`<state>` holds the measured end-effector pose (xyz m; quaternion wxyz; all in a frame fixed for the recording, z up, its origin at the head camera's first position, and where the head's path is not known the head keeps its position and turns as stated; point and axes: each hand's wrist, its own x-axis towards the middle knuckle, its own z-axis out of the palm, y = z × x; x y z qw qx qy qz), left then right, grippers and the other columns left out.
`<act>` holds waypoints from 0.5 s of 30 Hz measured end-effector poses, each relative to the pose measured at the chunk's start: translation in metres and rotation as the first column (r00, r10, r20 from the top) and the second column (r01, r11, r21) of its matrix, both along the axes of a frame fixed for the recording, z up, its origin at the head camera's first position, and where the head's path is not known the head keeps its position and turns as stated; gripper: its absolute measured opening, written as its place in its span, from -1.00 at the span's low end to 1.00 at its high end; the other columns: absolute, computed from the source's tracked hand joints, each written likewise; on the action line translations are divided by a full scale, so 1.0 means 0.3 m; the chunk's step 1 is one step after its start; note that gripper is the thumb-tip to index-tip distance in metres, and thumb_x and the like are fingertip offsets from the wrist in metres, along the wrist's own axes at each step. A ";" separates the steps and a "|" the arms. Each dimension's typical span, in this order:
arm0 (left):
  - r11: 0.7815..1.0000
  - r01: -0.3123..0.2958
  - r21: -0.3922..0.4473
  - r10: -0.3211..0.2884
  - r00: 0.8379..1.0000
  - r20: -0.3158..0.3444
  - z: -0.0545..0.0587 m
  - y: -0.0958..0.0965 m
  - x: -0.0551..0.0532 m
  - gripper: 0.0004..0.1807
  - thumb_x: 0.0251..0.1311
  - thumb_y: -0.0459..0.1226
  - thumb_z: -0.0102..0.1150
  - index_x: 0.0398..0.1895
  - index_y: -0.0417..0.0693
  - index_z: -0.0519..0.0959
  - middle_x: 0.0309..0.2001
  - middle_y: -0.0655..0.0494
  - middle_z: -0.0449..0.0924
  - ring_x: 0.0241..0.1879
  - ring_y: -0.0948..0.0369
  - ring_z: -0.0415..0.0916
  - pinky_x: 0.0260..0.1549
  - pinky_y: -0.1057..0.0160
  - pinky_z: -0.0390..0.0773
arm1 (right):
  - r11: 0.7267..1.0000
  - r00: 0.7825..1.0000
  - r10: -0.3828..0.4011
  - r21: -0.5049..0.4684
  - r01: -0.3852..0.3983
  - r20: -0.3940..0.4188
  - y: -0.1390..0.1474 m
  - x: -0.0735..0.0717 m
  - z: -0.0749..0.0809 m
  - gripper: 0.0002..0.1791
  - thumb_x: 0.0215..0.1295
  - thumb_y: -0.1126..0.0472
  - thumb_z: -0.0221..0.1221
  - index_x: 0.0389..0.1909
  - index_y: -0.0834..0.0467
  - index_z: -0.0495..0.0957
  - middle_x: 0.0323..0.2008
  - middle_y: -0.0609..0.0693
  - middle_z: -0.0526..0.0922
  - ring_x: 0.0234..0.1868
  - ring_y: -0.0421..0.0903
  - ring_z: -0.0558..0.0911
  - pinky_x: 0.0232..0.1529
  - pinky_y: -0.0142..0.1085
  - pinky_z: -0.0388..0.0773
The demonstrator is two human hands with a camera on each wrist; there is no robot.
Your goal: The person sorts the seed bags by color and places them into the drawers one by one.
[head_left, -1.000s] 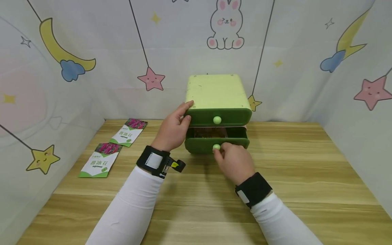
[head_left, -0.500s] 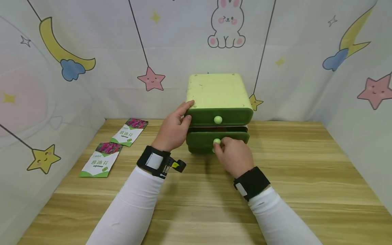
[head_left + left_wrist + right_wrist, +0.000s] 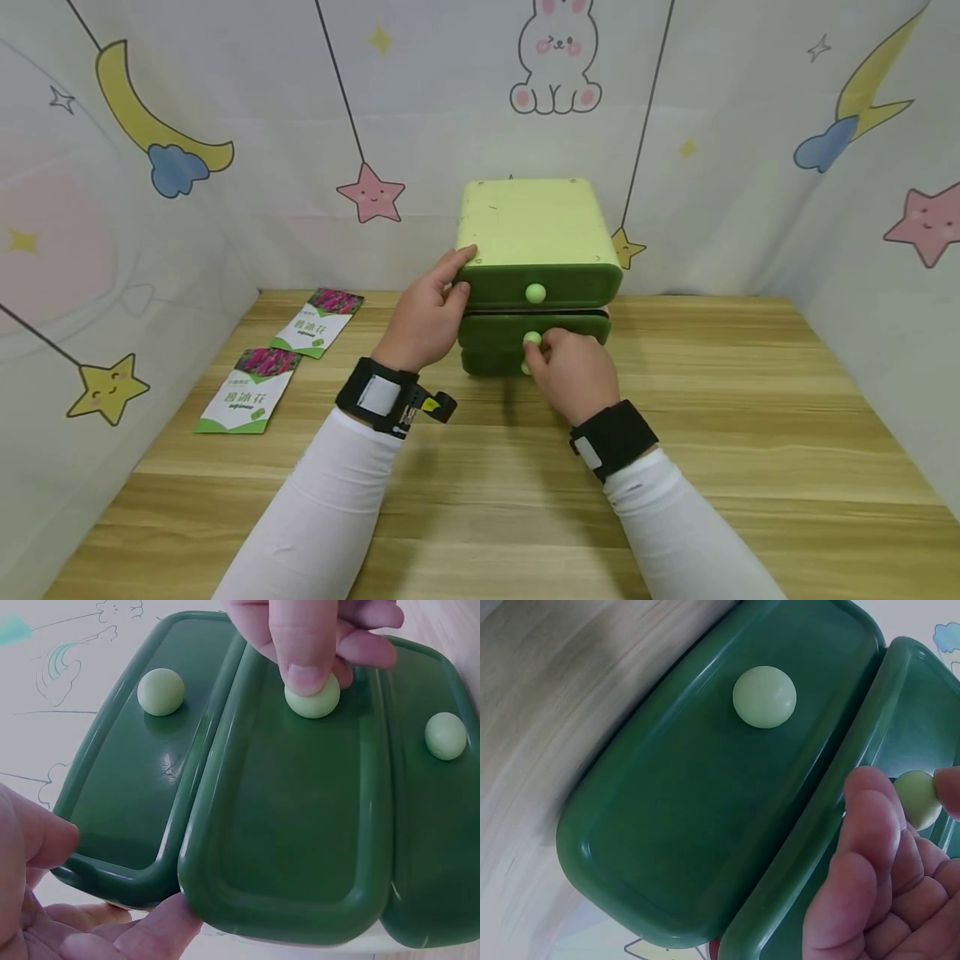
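Note:
A small drawer box [image 3: 536, 221] with a pale green top and three dark green drawer fronts stands at the back of the table. My right hand [image 3: 576, 375] pinches the round pale knob [image 3: 315, 703] of the middle drawer [image 3: 292, 802] between thumb and fingers. That drawer front stands slightly forward of the top drawer [image 3: 142, 787] and bottom drawer [image 3: 697, 787]; its inside is hidden. My left hand [image 3: 426, 321] holds the box's upper left corner, one finger over the top edge and the thumb at the side.
Two seed packets [image 3: 247, 392] with pink flower pictures lie overlapping at the left of the wooden table [image 3: 720, 417]. Behind and beside the table hangs a white cloth [image 3: 442, 108] printed with stars, moons and a rabbit.
My right hand has pushed the middle drawer back into the box. The opening above it has narrowed to a thin dark line. My left hand stays at the corner.

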<state>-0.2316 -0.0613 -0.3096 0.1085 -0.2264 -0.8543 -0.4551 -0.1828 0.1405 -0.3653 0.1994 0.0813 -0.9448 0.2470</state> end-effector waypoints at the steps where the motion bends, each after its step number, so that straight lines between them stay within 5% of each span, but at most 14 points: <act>1: 1.000 0.001 0.000 -0.001 1.000 -0.001 0.000 -0.001 0.000 -0.52 0.43 -0.22 -0.17 0.37 0.36 0.22 0.42 0.14 0.02 0.26 0.50 -0.07 0.18 0.17 0.27 | 1.000 1.000 -0.001 0.000 0.001 -0.001 -0.001 -0.002 0.000 -0.58 0.31 0.01 0.06 -0.75 0.02 0.39 -0.83 -0.13 0.37 -0.80 -0.19 0.32 -0.80 -0.28 0.26; 15: 1.000 0.005 0.007 -0.005 1.000 -0.029 -0.003 -0.002 0.002 -0.52 0.42 -0.25 -0.15 0.37 0.27 0.25 0.41 0.15 0.05 0.26 0.50 -0.06 0.16 0.19 0.30 | 1.000 1.000 -0.010 0.002 0.010 0.001 -0.002 -0.029 -0.009 -0.57 0.32 0.00 0.05 -0.76 0.01 0.41 -0.82 -0.13 0.40 -0.80 -0.20 0.33 -0.79 -0.28 0.28</act>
